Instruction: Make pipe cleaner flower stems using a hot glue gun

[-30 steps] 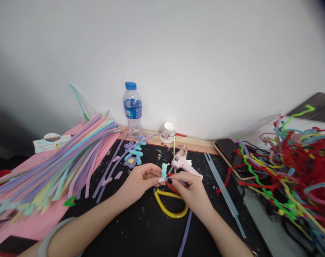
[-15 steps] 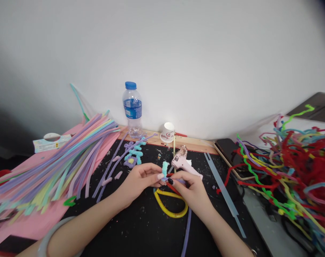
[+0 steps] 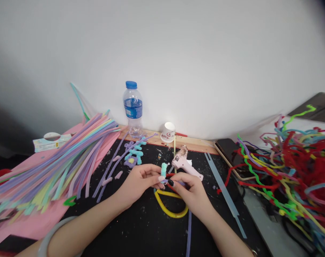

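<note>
My left hand is closed, pinching a small teal fuzzy pipe-cleaner piece that stands up from the fingertips. Just beside it, my right hand grips a purple pipe cleaner between thumb and finger; its long tail hangs down below that hand. The purple strand meets the teal piece at the fingertips, where the join is mostly hidden. Under both hands lies a yellow loop-shaped handle with red parts, partly covered. A pale pink glue gun rests right behind my right hand.
Straight pastel pipe cleaners lie piled on the left. A tangled colourful heap fills the right, near a phone. Behind stand a water bottle and paper cup. Finished teal-purple shapes and translucent glue sticks lie between.
The teal piece has dipped slightly down and left with my left fingertips. The hanging purple tail has swung a little to the right. Both hands keep their pinch.
</note>
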Action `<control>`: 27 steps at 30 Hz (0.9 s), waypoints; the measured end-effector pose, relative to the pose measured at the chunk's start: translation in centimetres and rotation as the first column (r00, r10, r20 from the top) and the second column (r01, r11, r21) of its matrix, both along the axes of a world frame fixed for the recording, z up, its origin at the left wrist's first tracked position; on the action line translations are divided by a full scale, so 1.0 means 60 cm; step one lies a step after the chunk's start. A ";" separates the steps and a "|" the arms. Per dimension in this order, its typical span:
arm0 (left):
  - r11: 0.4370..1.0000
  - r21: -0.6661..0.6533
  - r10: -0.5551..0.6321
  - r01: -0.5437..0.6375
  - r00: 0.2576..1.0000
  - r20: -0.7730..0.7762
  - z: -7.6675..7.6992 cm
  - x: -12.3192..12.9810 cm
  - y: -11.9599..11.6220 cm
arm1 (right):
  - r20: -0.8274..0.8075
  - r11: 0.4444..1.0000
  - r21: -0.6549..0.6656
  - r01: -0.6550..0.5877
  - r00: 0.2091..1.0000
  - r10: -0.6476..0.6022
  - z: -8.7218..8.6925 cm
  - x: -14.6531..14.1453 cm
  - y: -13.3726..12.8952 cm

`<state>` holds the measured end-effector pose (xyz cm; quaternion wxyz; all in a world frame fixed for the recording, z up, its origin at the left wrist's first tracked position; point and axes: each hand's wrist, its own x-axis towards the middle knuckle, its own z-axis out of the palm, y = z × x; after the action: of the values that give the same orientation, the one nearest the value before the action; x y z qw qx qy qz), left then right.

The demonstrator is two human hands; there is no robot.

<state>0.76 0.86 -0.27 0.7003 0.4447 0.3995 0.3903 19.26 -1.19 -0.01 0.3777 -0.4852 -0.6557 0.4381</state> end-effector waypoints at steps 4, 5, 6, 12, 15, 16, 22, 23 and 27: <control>0.994 0.034 -0.106 0.106 0.994 -0.025 0.003 -0.002 0.002 | -0.006 1.000 -0.008 -0.006 1.000 0.006 0.000 0.002 -0.001; 0.989 0.047 -0.139 0.140 0.990 -0.030 0.005 -0.002 0.003 | -0.003 1.000 -0.008 -0.005 1.000 0.005 0.001 0.003 -0.001; 0.984 0.056 -0.166 0.168 0.986 -0.033 0.006 -0.003 0.003 | 0.000 1.000 -0.007 -0.006 1.000 0.006 0.002 0.003 0.000; 0.973 0.033 -0.228 0.228 0.974 0.009 0.005 -0.003 0.002 | 0.057 1.000 0.011 -0.021 0.998 0.020 0.007 0.001 0.001; 0.987 0.036 -0.158 0.158 0.987 0.004 0.004 -0.004 0.004 | 0.097 0.999 0.044 -0.031 0.995 0.026 0.008 0.000 -0.001; 0.994 0.042 -0.098 0.098 0.995 -0.001 0.005 -0.005 0.006 | 0.112 0.998 0.060 -0.028 0.993 0.021 0.008 0.000 -0.001; 0.948 0.103 0.295 -0.302 0.952 0.080 0.008 -0.015 0.019 | 0.160 0.991 0.108 0.077 0.983 -0.094 0.003 0.007 -0.002; 0.949 0.102 0.289 -0.299 0.952 0.101 0.008 -0.016 0.019 | 0.107 0.992 0.089 0.091 0.989 -0.100 0.003 0.007 -0.001; 0.993 0.061 0.086 -0.098 0.982 0.170 0.008 -0.012 0.008 | -0.233 0.988 -0.084 0.132 0.961 -0.148 0.002 0.003 0.003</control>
<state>0.07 1.34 0.20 0.6968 0.4154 0.3458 0.4715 19.42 -1.02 0.09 0.4671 -0.4867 -0.5545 0.4874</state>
